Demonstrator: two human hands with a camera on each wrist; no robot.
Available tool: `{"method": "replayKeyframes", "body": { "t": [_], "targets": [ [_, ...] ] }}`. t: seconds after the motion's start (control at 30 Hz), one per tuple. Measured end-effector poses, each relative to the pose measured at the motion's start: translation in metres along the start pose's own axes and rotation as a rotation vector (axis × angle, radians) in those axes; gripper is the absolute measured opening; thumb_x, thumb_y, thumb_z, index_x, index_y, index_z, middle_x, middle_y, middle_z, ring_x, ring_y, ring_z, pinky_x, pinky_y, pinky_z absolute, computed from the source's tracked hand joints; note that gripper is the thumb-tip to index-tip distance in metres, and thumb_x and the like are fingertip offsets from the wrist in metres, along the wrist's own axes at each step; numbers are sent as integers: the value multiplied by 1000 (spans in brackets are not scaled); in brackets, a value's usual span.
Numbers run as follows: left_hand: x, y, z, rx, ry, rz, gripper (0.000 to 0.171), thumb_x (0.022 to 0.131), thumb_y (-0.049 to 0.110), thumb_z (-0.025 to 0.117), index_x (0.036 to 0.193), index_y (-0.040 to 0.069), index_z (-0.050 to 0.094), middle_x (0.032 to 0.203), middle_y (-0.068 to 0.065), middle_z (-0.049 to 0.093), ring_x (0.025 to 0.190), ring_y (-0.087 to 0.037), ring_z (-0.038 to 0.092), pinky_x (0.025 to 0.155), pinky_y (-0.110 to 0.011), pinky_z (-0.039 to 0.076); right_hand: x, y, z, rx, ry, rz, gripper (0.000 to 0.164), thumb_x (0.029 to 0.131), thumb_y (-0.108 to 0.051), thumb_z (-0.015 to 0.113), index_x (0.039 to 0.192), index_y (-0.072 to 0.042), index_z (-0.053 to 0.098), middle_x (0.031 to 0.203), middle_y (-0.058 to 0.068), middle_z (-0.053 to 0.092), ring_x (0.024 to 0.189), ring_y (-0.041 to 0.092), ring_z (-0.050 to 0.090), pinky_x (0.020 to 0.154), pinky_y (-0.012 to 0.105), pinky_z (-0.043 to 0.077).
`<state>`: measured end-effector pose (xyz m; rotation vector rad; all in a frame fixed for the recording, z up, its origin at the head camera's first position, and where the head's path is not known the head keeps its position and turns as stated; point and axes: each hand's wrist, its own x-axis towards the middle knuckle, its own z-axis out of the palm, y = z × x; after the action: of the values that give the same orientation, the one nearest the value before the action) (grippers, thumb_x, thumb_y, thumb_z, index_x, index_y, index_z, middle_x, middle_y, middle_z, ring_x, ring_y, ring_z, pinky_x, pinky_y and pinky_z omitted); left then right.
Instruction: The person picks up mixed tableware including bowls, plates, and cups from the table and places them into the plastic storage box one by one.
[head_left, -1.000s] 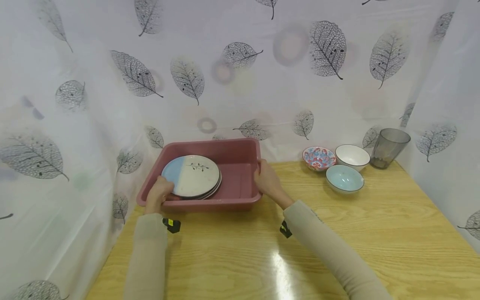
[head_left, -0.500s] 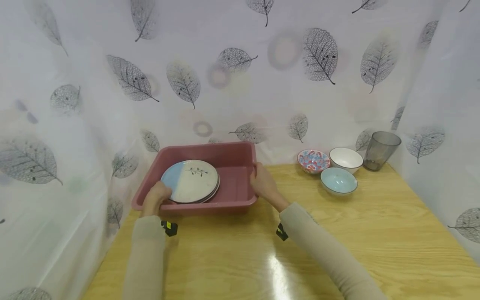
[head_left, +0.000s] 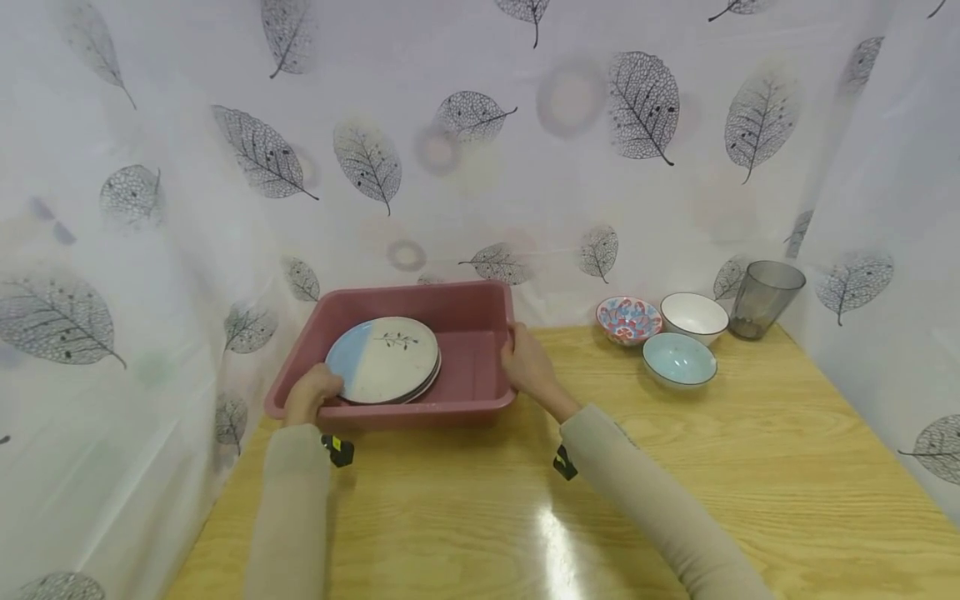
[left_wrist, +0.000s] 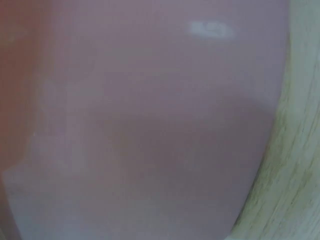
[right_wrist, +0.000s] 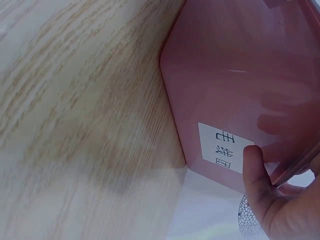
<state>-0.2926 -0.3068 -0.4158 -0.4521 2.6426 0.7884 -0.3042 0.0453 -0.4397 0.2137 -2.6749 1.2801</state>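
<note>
A rectangular pink plastic tub stands at the back left of the table with a short stack of round plates inside. The top plate is cream and light blue, with a dark leaf sprig. My left hand grips the tub's front rim near the left corner, close to the plates. On the opposite side my right hand holds the right rim. In the right wrist view its thumb lies against the outer wall beside a white label. Mostly blurred tub wall fills the left wrist view.
To the right, at the back, are a red-and-blue patterned bowl, a white bowl, a light-blue bowl and a grey translucent cup. A leaf-print curtain hangs behind the wooden table and at both sides.
The head view has shifted slightly, so everything appears a little further left than a second ago. Both hands keep their hold on the tub, which shows no clear movement on the table.
</note>
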Motion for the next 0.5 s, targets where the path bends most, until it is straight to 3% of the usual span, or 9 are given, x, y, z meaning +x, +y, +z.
{"method": "replayKeyframes", "body": {
  "t": [0.13, 0.3, 0.4, 0.5],
  "targets": [
    [1, 1, -2, 35, -10, 22, 34, 86, 0, 49, 114, -18, 51, 99, -22, 56, 92, -32, 55, 80, -38, 47, -1, 0, -1, 3, 3, 3, 42, 99, -11, 47, 139, 3, 47, 125, 24, 63, 107, 35, 64, 88, 49, 54],
    [4, 1, -3, 92, 17, 99, 26, 83, 1, 53, 101, -18, 57, 83, -17, 59, 78, -27, 58, 72, -34, 49, -1, 1, -3, 17, -11, 10, 43, 101, -13, 45, 141, 1, 46, 125, 22, 62, 103, 33, 64, 84, 47, 54],
    [1, 1, -2, 74, 42, 89, 26, 84, 2, 53, 101, -17, 57, 81, -16, 58, 77, -27, 58, 71, -34, 50, -1, 3, -3, 39, -22, 7, 43, 102, -15, 45, 142, -1, 45, 124, 21, 63, 99, 31, 64, 80, 44, 55],
    [-3, 1, 1, 59, 84, 47, 26, 86, 3, 51, 103, -16, 56, 83, -17, 56, 78, -29, 57, 70, -37, 49, -4, 6, -4, 70, -49, 16, 44, 103, -19, 43, 145, -4, 43, 112, 18, 65, 84, 25, 64, 66, 38, 54]
  ]
}}
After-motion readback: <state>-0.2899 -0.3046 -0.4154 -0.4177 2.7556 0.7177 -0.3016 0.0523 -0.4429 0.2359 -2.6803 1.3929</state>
